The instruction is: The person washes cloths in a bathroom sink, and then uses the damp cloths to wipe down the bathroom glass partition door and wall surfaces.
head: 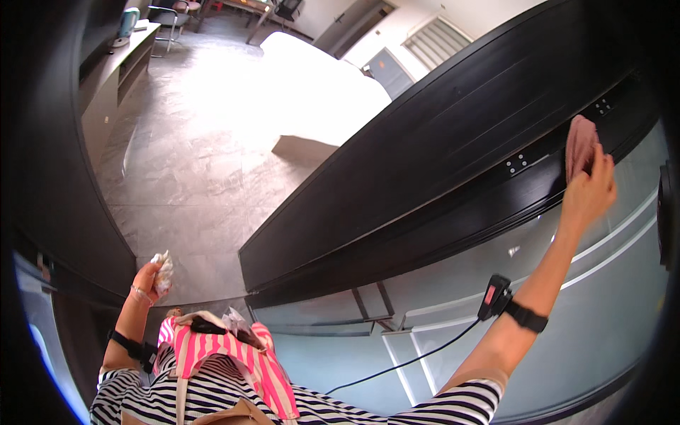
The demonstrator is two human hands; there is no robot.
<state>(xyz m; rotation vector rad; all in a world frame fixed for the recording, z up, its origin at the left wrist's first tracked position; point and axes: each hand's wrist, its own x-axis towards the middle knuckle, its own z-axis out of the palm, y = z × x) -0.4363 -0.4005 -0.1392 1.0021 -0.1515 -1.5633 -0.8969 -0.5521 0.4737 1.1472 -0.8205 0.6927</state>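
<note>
My right hand [592, 180] is raised at the right, gripping a folded pinkish-brown cloth [581, 141]. The cloth lies against the black door frame [542, 183], close to a hinge plate with several screws [516, 163]. Low on the left, my left hand [149, 279] holds a crumpled white wad [164, 271], perhaps tissue or a rag. That hand hangs in the doorway, apart from the frame. A pink-and-white striped apron [212, 345] covers my front, its pocket gaping with a clear plastic bag [236, 321] and something dark inside.
A black door panel [372, 175] stands along the right, beside a glass partition [345, 350]. Another black frame side [48, 159] rises on the left. Beyond are a tiled floor [186, 175], a desk [101, 90] with a kettle [129, 22], and chairs. A cable [404, 364] trails from my right arm's strap.
</note>
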